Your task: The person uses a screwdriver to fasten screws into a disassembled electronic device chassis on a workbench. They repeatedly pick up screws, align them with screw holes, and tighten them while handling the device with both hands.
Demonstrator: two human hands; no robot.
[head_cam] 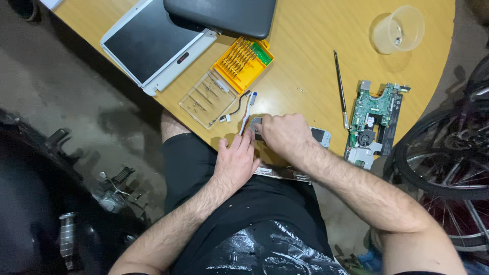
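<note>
Pressing flat, fingers spread, the left hand (235,159) steadies a grey part (256,125) at the desk's (305,40) near edge, while the right hand (284,135) curls over the part, pinching it; whether a tool is inside the fist cannot be told. A green board (376,109) lies toward the right edge, a yellow bit case (243,62) behind.

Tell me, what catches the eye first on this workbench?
Probably the bright yellow screwdriver set, open near the table's middle beside a white-framed laptop screen. To the right lies a bare green circuit board. At the near edge, the left hand and right hand press on a small grey part.
</note>
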